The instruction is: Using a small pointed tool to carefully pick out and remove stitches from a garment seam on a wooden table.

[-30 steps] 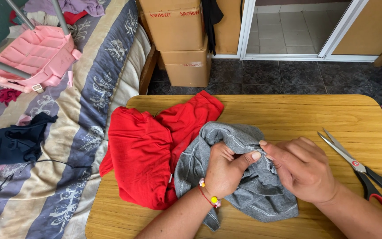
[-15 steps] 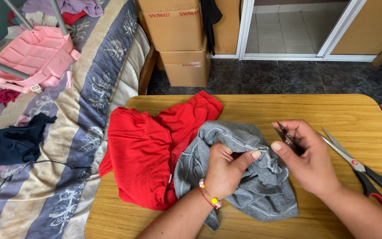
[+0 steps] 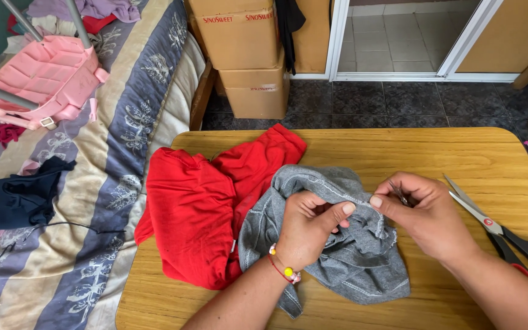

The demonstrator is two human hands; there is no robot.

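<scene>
Wooden tabletop (image 3: 362,150) beside a bed (image 3: 123,183) with a striped cover, cardboard boxes (image 3: 239,55) and a tiled floor behind it. Item one, grey garment (image 3: 349,263): bunched at the middle of the tabletop, partly overlapping a red garment (image 3: 203,208) to its left; left hand (image 3: 307,229) rests on it, grip pressed together on a fold of grey cloth; right hand (image 3: 426,214) just right of that fold, grip pinching a small thin metal tool (image 3: 398,192), its kind too small to tell. Item two, scissors (image 3: 502,232) with red-and-black handles: lying on the tabletop right of the grey garment, partly open, untouched.
</scene>
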